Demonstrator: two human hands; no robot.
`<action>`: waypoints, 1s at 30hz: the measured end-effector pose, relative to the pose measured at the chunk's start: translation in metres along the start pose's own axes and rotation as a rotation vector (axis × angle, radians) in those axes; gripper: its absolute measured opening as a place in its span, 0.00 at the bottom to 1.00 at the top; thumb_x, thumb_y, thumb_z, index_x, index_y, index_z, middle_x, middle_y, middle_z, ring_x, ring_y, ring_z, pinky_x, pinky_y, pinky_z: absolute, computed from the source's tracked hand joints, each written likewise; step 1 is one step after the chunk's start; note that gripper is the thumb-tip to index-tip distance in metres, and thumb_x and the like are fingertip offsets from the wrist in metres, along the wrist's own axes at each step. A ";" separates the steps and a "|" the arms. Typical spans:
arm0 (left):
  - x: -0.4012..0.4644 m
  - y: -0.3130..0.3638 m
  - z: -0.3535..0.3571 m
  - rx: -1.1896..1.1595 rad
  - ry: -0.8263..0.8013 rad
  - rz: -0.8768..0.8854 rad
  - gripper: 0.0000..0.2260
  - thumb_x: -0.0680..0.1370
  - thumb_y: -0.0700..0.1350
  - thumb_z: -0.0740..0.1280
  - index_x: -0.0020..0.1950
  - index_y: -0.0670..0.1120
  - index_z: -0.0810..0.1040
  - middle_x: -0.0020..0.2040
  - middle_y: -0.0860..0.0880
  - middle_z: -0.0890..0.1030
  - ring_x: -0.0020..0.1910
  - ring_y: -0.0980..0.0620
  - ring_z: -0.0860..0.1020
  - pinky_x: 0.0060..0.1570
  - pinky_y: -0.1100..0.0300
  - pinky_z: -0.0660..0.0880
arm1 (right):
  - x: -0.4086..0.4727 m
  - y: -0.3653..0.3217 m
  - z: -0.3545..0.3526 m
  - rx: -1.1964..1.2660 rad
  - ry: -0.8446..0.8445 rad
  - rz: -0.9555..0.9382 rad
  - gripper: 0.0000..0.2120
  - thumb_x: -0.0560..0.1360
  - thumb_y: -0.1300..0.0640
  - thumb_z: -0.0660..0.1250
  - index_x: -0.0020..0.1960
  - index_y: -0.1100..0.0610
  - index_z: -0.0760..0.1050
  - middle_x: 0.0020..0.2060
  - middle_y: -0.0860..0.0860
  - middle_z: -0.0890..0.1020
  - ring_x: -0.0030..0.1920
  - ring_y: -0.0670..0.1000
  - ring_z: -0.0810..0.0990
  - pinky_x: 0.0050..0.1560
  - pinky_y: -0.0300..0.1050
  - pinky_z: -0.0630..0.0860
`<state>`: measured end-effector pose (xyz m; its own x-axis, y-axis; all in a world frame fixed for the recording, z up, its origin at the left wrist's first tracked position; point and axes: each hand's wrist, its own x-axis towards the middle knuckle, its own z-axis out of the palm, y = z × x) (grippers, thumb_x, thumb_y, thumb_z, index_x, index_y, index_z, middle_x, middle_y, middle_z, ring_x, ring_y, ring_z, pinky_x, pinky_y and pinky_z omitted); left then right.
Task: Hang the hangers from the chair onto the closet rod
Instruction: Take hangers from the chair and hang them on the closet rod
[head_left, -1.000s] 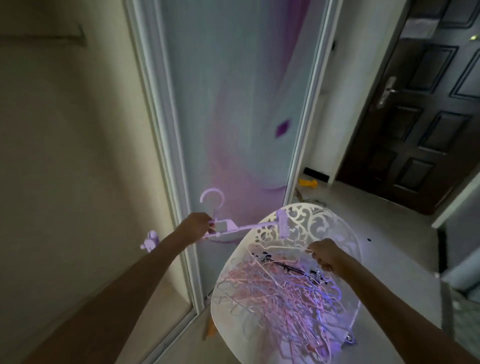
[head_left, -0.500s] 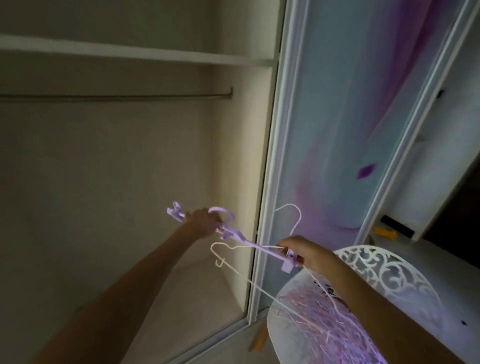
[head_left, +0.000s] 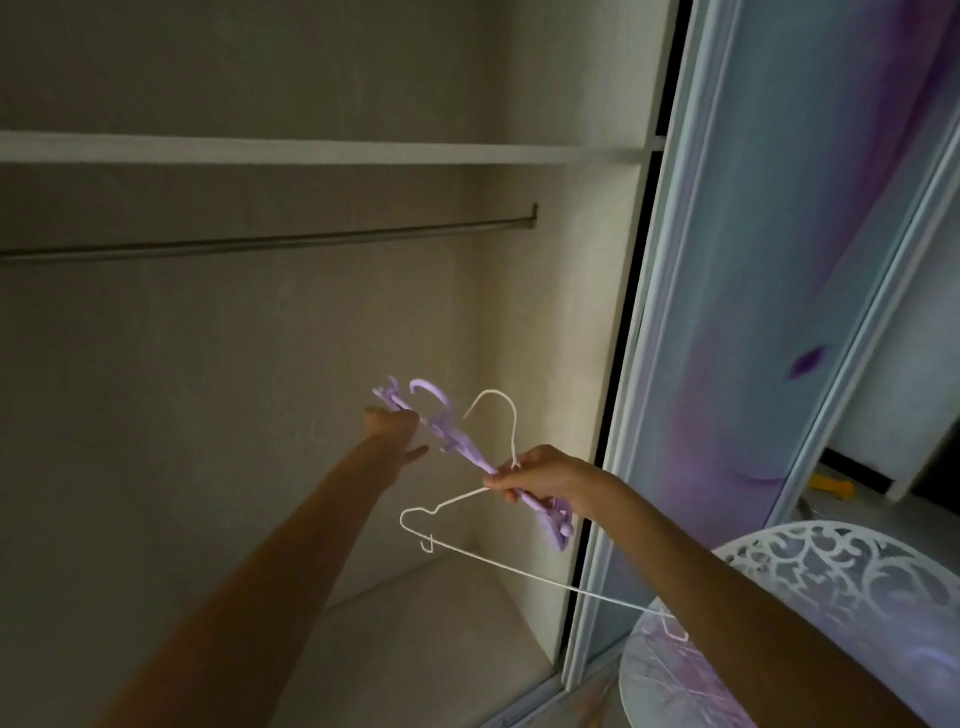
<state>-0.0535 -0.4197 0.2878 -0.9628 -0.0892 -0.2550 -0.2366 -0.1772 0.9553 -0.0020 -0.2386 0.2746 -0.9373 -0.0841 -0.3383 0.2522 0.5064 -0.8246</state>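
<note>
My left hand (head_left: 396, 427) grips the far end of a purple clip hanger (head_left: 457, 441) inside the open closet. My right hand (head_left: 545, 480) pinches a thin white wire hanger (head_left: 498, 561) at its neck and also touches the purple hanger's near end. The wire hanger's hook points up; its bar slants down to the right. The closet rod (head_left: 270, 240) runs bare across the upper left, well above both hands. The white lattice chair (head_left: 841, 566) sits at the lower right with several pink and purple hangers (head_left: 670, 680) on its seat.
A shelf (head_left: 311, 151) spans the closet above the rod. The sliding door (head_left: 769, 291) with a purple-blue pattern stands to the right of the opening. A yellow object (head_left: 831, 487) lies on the floor behind the chair.
My view has swung left and up toward the closet interior. My right hand lifted a white wire hanger from the chair, and both hands rose with their hangers toward the rod.
</note>
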 end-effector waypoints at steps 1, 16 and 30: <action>0.003 0.001 -0.002 -0.048 -0.034 -0.091 0.17 0.80 0.37 0.59 0.69 0.42 0.65 0.49 0.41 0.74 0.41 0.48 0.75 0.22 0.60 0.76 | 0.006 0.002 0.003 0.008 0.001 -0.005 0.09 0.72 0.53 0.71 0.35 0.56 0.77 0.28 0.47 0.77 0.30 0.45 0.72 0.34 0.37 0.68; 0.136 0.034 0.058 -0.127 -0.162 -0.152 0.21 0.82 0.52 0.55 0.33 0.42 0.67 0.19 0.48 0.68 0.19 0.53 0.69 0.21 0.58 0.77 | 0.116 -0.028 -0.094 0.097 -0.095 -0.029 0.15 0.79 0.53 0.60 0.59 0.62 0.74 0.38 0.50 0.78 0.24 0.42 0.68 0.23 0.31 0.61; 0.234 0.110 0.044 -0.116 -0.181 -0.033 0.14 0.81 0.47 0.59 0.41 0.40 0.74 0.26 0.46 0.81 0.25 0.53 0.81 0.27 0.58 0.80 | 0.266 -0.139 -0.154 -0.223 0.318 -0.383 0.11 0.80 0.60 0.54 0.59 0.60 0.71 0.51 0.56 0.82 0.26 0.42 0.76 0.28 0.31 0.71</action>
<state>-0.3103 -0.4169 0.3399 -0.9651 0.0938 -0.2446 -0.2615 -0.2895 0.9208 -0.3234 -0.1996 0.3688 -0.9873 -0.0522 0.1498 -0.1464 0.6630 -0.7342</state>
